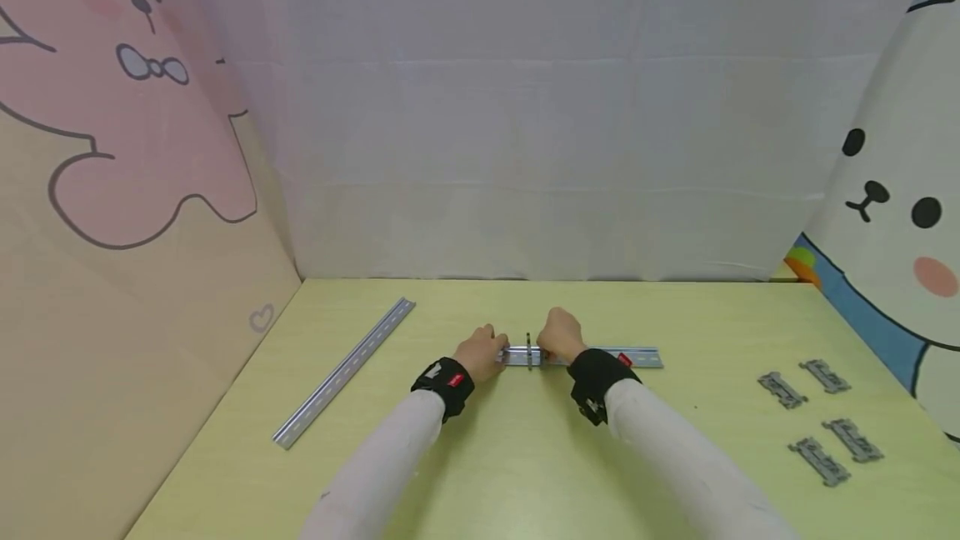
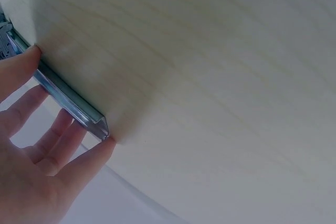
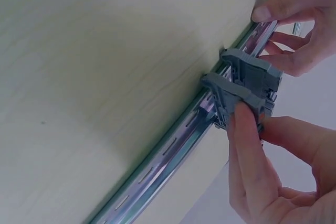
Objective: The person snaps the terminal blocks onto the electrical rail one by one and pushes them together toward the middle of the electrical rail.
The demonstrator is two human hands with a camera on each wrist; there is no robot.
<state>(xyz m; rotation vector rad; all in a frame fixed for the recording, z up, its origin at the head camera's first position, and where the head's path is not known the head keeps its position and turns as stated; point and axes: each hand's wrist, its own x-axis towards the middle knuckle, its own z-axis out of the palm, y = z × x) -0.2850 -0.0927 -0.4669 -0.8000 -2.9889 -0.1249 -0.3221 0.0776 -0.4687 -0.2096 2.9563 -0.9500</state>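
A slotted metal rail (image 1: 637, 357) lies crosswise on the table, and the left hand (image 1: 481, 354) grips its left end, thumb and fingers on its edges. In the left wrist view the left hand (image 2: 50, 145) holds the rail (image 2: 71, 98) near its end. The right hand (image 1: 562, 335) is at the rail's middle. Seen from the right wrist, the right hand (image 3: 278, 171) pinches a grey plastic bracket (image 3: 231, 98) at the rail. Beside it another grey bracket (image 3: 254, 74) stands upright on the rail (image 3: 168, 148), nearer the left hand (image 3: 302, 22).
A second slotted rail (image 1: 345, 373) lies diagonally at the table's left. Several grey brackets (image 1: 821, 461) lie flat at the right side. A pale curtain (image 1: 525, 123) hangs behind the table (image 1: 525, 473), with cartoon-printed panels (image 1: 150, 148) at the sides.
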